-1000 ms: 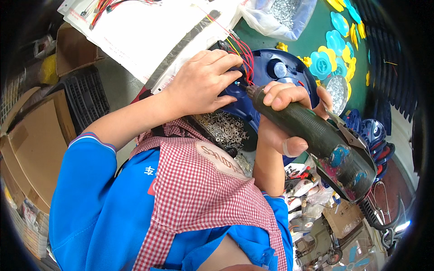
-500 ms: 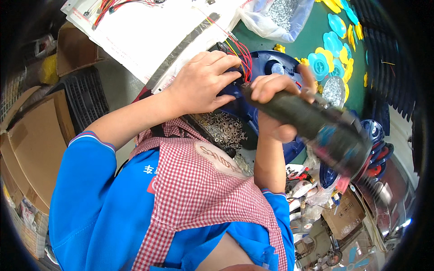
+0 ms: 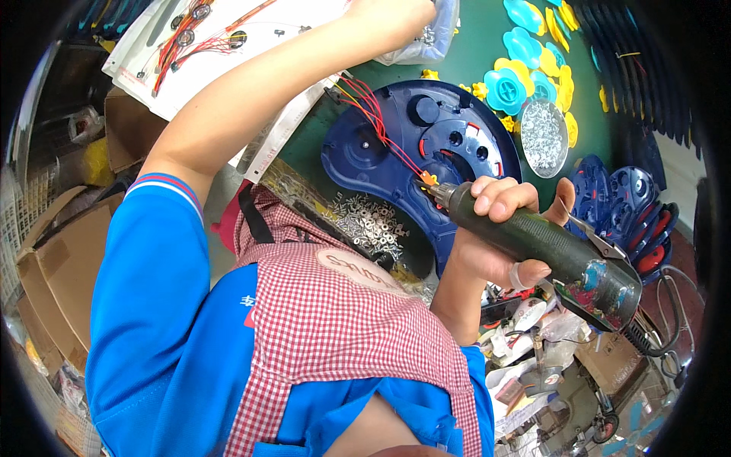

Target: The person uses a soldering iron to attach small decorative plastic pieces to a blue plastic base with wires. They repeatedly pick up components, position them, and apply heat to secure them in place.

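Observation:
My right hand [image 3: 487,251] is wrapped round a dark green electric screwdriver [image 3: 533,240] with worn paint marks. Its metal tip reaches over a dark blue curved plastic housing [image 3: 358,171]. Close by the tip is a small orange piece [image 3: 429,179] at the end of red and yellow wires [image 3: 373,114] that run across the housing. At the top edge my left hand [image 3: 392,23] is over a clear plastic bag [image 3: 438,49] of small metal parts. Its fingers are partly cut off by the picture's edge, so their grip does not show.
Loose screws and washers [image 3: 369,228] lie in a tray between my apron and the housing. A round dish of screws [image 3: 544,137] stands right, beside turquoise and yellow plastic pieces [image 3: 506,91]. More blue housings [image 3: 609,190] are stacked at right. Wire bundles [image 3: 186,38] lie on white sheeting.
My left hand has left the housing and moved up to the bag. The screwdriver in my right hand has shifted slightly, its tip now visible over the housing.

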